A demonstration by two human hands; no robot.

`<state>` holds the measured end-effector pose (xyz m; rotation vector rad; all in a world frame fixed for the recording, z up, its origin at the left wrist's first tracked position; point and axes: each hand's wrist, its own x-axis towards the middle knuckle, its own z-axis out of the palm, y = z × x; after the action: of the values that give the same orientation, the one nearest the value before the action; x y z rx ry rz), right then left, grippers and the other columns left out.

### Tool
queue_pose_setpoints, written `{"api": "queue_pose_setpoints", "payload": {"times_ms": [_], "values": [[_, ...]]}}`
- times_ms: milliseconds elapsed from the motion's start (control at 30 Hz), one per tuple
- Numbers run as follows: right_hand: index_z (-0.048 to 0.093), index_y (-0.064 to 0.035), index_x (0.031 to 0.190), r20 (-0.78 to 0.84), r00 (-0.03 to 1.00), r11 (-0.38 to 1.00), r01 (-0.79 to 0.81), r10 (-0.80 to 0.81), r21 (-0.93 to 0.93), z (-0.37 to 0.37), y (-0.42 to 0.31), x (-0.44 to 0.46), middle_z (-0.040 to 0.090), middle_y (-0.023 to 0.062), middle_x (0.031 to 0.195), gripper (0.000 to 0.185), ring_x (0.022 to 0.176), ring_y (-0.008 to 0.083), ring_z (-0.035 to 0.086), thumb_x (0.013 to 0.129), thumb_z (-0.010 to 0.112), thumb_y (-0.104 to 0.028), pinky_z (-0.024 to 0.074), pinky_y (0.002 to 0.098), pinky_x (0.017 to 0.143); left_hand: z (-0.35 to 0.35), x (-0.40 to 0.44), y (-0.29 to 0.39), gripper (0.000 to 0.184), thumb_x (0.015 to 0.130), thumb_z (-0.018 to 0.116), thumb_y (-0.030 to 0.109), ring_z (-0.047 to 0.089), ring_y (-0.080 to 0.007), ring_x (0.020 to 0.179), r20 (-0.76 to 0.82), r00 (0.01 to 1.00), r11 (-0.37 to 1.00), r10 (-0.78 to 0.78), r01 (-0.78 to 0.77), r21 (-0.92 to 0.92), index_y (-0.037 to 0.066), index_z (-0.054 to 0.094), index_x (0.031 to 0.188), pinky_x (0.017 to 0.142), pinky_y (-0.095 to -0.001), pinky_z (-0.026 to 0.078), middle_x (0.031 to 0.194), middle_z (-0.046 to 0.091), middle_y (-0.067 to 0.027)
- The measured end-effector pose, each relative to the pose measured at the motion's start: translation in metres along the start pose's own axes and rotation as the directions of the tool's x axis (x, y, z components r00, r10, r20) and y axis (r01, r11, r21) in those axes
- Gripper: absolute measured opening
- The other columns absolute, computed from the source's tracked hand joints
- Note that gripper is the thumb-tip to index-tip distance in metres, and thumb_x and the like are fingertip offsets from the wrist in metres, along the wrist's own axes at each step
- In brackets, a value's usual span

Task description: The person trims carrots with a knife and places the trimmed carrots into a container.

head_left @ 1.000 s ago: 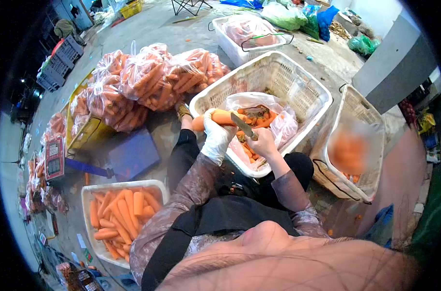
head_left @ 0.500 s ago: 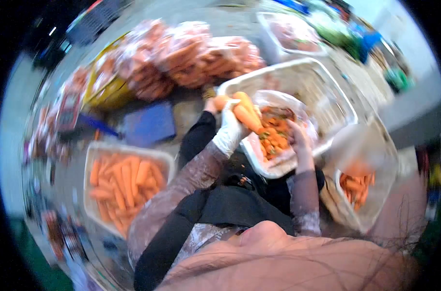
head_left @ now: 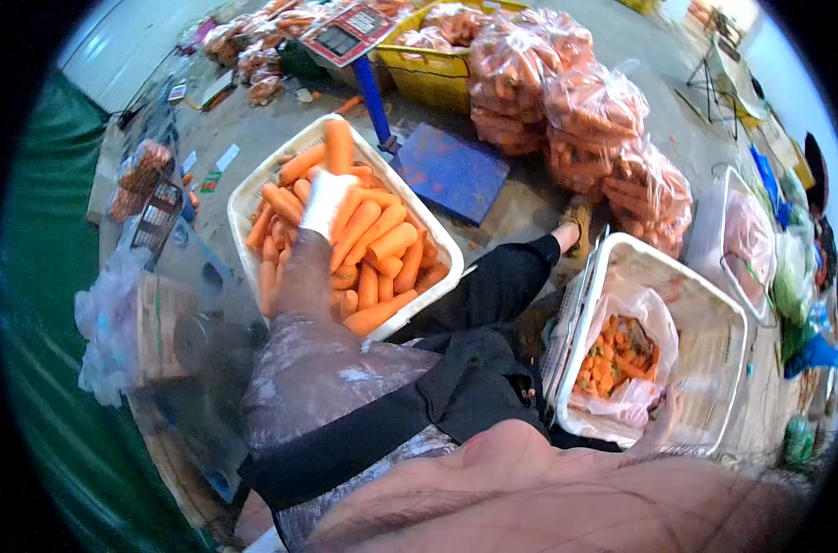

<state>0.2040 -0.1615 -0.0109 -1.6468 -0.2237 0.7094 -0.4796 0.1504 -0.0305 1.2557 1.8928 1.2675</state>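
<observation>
My left hand (head_left: 328,201), in a white glove, is over the white basket (head_left: 437,286) heaped with orange carrots (head_left: 375,230). Its fingers are closed around a carrot (head_left: 338,146) whose thick end sticks up above the glove; whether more carrots are in the grip is hidden. Low on the right, my right hand (head_left: 660,426) is only partly seen beside a pink plastic bag (head_left: 632,410). Its fingers are blurred and mostly hidden. The bag holds cut carrot ends (head_left: 605,361) and sits inside a larger white crate (head_left: 727,369).
A blue platform scale (head_left: 451,173) stands ahead, its post (head_left: 371,101) rising beside the carrot basket. Clear bags of carrots (head_left: 589,111) are piled beyond it, near a yellow crate (head_left: 428,78). My outstretched leg (head_left: 492,286) lies between basket and crate.
My view has swung left. My left hand, which held several carrots over the bag of cut ends, has moved left to the carrot basket. My right hand has dropped lower beside the bag.
</observation>
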Motion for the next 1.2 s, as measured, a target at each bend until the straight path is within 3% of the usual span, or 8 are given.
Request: {"api": "queue_pose_setpoints", "payload": {"times_ms": [167,267,300,533,667,1000,1100,1200], "values": [[0.054,-0.0143,0.083,-0.015,0.997,0.997,0.073,-0.073,-0.004,-0.015,-0.018,-0.031,0.044,-0.007,0.057,0.016,0.045,0.0032,0.039,0.083,0.067,-0.024,0.0288,0.0205,0.038,-0.014,0.041,0.0,0.029,0.081,0.064,0.018,0.061,-0.0224,0.088,0.313,0.944,0.965,0.106,-0.021,-0.262,0.005,0.059,0.106,0.067,-0.0327,0.054,0.098,0.063,-0.01],[0.059,-0.0079,0.095,-0.077,0.976,0.932,0.218,-0.205,0.288,-0.003,-0.011,-0.012,0.053,-0.0037,0.069,0.017,0.05,0.0064,0.045,0.082,0.066,-0.017,0.0364,0.0228,0.044,0.026,0.055,0.027,0.047,0.083,0.062,0.011,0.059,-0.0191,0.097,0.529,0.846,0.868,0.063,-0.309,0.39,0.003,0.046,0.127,0.08,-0.0306,0.051,0.113,0.058,-0.0128],[0.058,-0.0068,0.091,-0.096,0.975,0.93,0.22,-0.2,0.296,0.005,-0.026,-0.019,0.053,-0.0022,0.069,0.016,0.05,0.0082,0.047,0.082,0.065,-0.017,0.0377,0.0242,0.045,0.056,0.024,0.039,0.045,0.082,0.062,0.006,0.057,-0.0189,0.101,0.577,0.775,0.895,0.258,-0.416,0.16,0.002,0.048,0.125,0.086,-0.0309,0.048,0.115,0.057,-0.0119],[0.049,-0.0107,0.063,-0.131,0.982,0.824,0.185,-0.136,0.536,0.009,-0.019,-0.03,0.044,0.0002,0.052,0.028,0.047,0.0119,0.045,0.086,0.061,-0.023,0.0364,0.0263,0.046,0.265,-0.257,0.231,0.039,0.083,0.058,0.009,0.057,-0.026,0.106,0.752,-0.539,0.507,0.378,-0.559,-0.656,0.0,0.052,0.121,0.093,-0.0326,0.043,0.114,0.059,-0.0169],[0.044,-0.013,0.061,-0.134,0.986,0.661,0.167,-0.101,0.732,0.0,-0.031,-0.039,0.041,-0.0001,0.052,0.033,0.047,0.0123,0.041,0.087,0.06,-0.024,0.0361,0.0276,0.05,0.423,-0.359,0.194,0.021,0.078,0.054,0.013,0.061,-0.0354,0.086,0.692,-0.673,0.523,0.261,-0.504,-0.687,0.002,0.061,0.096,0.075,-0.0406,0.049,0.09,0.063,-0.0189],[0.034,-0.0132,0.062,-0.146,0.974,0.287,0.192,-0.174,0.939,-0.05,-0.05,-0.082,0.035,-0.0017,0.052,0.036,0.045,0.0096,0.035,0.095,0.043,-0.023,0.0338,0.0256,0.046,0.635,-0.347,0.051,0.034,0.081,0.057,0.023,0.058,-0.0356,0.101,0.971,-0.217,0.077,0.098,-0.971,-0.225,0.001,0.059,0.107,0.083,-0.0413,0.047,0.106,0.06,-0.0243],[0.034,-0.013,0.063,-0.162,0.973,0.301,0.206,-0.165,0.931,-0.057,-0.041,-0.085,0.036,-0.0012,0.052,0.034,0.045,0.01,0.036,0.094,0.044,-0.022,0.0335,0.0257,0.045,0.649,-0.345,0.044,0.047,0.087,0.048,0.041,0.054,-0.0323,0.109,0.966,0.096,0.462,-0.238,-0.864,0.199,0.005,0.057,0.115,0.09,-0.0374,0.042,0.113,0.058,-0.023],[0.035,-0.0131,0.063,-0.102,0.994,0.273,0.108,-0.038,0.956,-0.063,-0.04,-0.082,0.038,-0.0018,0.053,0.033,0.045,0.0099,0.036,0.092,0.047,-0.023,0.0335,0.0255,0.046,0.662,-0.338,0.045,0.042,0.084,0.053,0.035,0.056,-0.0326,0.105,0.959,0.088,0.328,-0.27,-0.928,0.178,0.004,0.058,0.111,0.086,-0.0396,0.043,0.108,0.06,-0.0223]]}}
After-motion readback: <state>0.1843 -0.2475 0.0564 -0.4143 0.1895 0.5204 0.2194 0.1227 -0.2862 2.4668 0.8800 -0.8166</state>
